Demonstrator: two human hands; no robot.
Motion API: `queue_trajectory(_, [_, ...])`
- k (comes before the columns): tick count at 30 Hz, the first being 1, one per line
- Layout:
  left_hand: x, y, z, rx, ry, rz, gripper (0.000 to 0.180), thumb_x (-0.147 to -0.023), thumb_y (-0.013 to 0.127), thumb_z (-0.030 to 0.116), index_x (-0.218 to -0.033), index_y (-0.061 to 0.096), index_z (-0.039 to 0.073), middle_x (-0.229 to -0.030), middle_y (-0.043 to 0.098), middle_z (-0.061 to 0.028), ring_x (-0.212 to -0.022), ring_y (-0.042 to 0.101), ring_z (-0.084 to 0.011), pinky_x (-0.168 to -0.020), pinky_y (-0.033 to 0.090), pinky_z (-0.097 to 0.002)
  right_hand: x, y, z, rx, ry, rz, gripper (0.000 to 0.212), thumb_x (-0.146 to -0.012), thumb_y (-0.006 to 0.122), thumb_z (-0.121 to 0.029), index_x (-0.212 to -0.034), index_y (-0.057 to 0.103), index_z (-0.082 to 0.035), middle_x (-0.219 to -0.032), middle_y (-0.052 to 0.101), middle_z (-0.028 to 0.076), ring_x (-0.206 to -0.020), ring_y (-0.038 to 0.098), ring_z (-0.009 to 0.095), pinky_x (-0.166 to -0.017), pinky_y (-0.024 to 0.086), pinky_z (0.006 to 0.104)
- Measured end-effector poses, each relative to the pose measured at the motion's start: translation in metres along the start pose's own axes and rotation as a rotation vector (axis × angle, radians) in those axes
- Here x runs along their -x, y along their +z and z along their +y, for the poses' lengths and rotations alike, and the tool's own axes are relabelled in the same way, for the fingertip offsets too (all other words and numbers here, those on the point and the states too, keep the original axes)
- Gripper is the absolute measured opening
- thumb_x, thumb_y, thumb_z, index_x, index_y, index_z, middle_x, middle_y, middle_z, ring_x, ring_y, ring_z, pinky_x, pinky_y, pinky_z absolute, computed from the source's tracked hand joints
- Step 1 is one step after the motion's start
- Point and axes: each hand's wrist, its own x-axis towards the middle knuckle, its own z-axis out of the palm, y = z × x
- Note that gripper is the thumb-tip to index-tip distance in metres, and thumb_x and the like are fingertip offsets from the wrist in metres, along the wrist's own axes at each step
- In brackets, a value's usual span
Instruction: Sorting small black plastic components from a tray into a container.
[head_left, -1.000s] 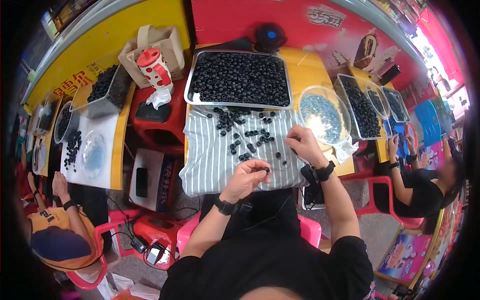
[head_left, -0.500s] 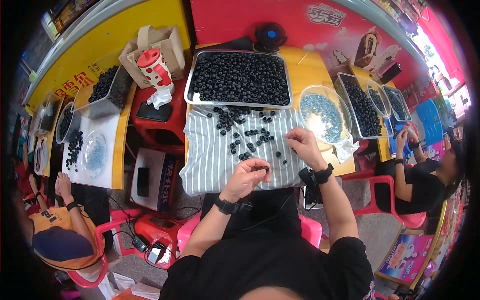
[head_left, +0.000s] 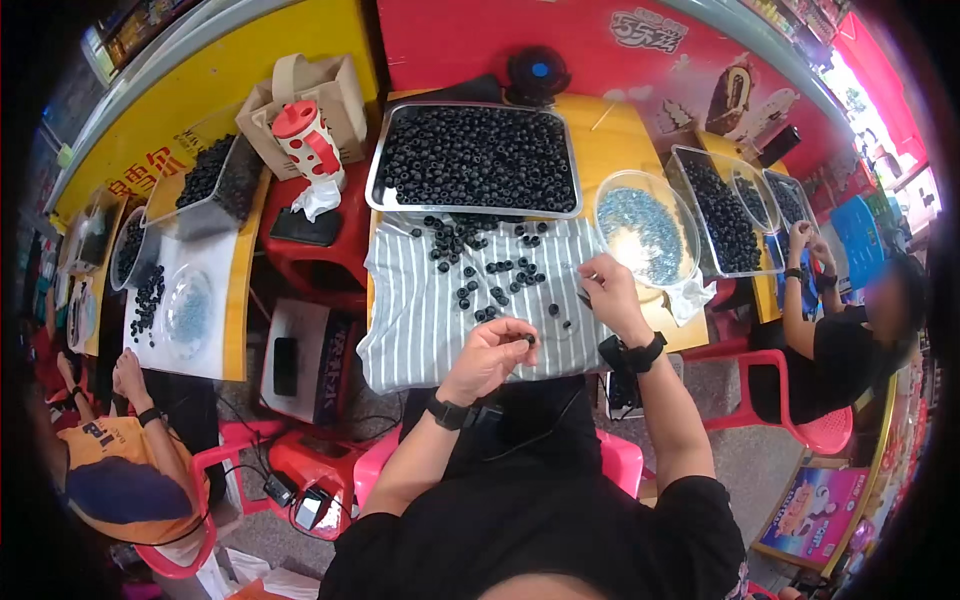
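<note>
Between the thumb and fingertips of my left hand (head_left: 492, 355) is a small black ring-shaped piece (head_left: 529, 339). My right hand (head_left: 612, 297) is closed in a pinch just left of a round clear tub; a thin dark tip (head_left: 584, 297) shows at its fingers, too small to name. Both hands are over a grey-and-white striped cloth (head_left: 400, 320). Loose black pieces (head_left: 498, 294) like the held one lie scattered on it, two of them between my hands. The round tub (head_left: 648, 232) holds many tiny bluish, shiny bits.
A large clear tray (head_left: 476, 160) heaped with black pieces stands behind the cloth. At left, a red stool (head_left: 330, 262) bears a dotted red-and-white cup (head_left: 308, 145) and a paper bag (head_left: 345, 90). People work at tables on both sides (head_left: 130, 450), (head_left: 850, 350).
My right hand has moved slightly right and a thin dark tip now shows at its fingers. My left hand still pinches the black piece, almost unmoved.
</note>
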Motion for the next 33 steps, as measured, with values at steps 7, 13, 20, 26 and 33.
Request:
queue_trajectory(7, [0.002,0.002,0.001,-0.028,-0.022,0.035,0.019,-0.088,0.060,-0.001,-0.107,0.062,-0.002,-0.095,0.064,-0.0107,-0.082,0.063,-0.0192,-0.075,0.052,-0.0308,-0.014,-0.064,0.007,0.099,-0.060,0.244,0.011,-0.076,0.062,0.006,-0.086,0.065,0.001,-0.077,0.062,0.014,-0.067,0.062,0.024,-0.062,0.048,0.0328])
queue_trajectory(13, [-0.001,0.005,0.000,-0.019,-0.009,0.043,0.019,-0.087,0.062,0.000,-0.106,0.061,-0.004,-0.096,0.064,-0.0113,-0.080,0.063,-0.0191,-0.072,0.052,-0.0291,-0.029,-0.100,0.048,0.271,0.104,-0.027,0.012,-0.068,0.065,-0.001,-0.079,0.066,0.001,-0.072,0.065,0.015,-0.066,0.064,0.024,-0.060,0.049,0.0324])
queue_trajectory(20, [-0.001,0.001,0.002,-0.024,-0.026,0.009,0.020,-0.088,0.062,0.001,-0.108,0.062,-0.002,-0.097,0.064,-0.0096,-0.085,0.062,-0.0175,-0.076,0.053,-0.0307,-0.039,-0.078,0.068,0.401,-0.064,-0.170,0.007,-0.065,0.065,-0.005,-0.071,0.066,-0.002,-0.066,0.061,0.013,-0.063,0.062,0.027,-0.058,0.048,0.0341])
queue_trajectory(26, [0.000,0.000,-0.001,-0.020,0.003,0.029,0.020,-0.087,0.063,0.003,-0.106,0.061,-0.004,-0.098,0.063,-0.0117,-0.080,0.063,-0.0193,-0.072,0.051,-0.0276,-0.051,-0.073,0.080,0.356,-0.105,-0.212,0.007,-0.069,0.062,-0.008,-0.069,0.062,-0.001,-0.067,0.061,0.017,-0.063,0.061,0.032,-0.058,0.047,0.0373])
queue_trajectory(33, [-0.002,-0.002,-0.001,0.044,0.018,0.023,0.022,-0.089,0.061,0.002,-0.111,0.060,-0.002,-0.097,0.064,-0.0106,-0.082,0.064,-0.0186,-0.075,0.053,-0.0295,-0.027,-0.078,0.023,-0.039,-0.002,0.011,0.003,-0.076,0.063,0.000,-0.075,0.061,0.001,-0.064,0.059,0.007,-0.059,0.056,0.014,-0.055,0.043,0.0277])
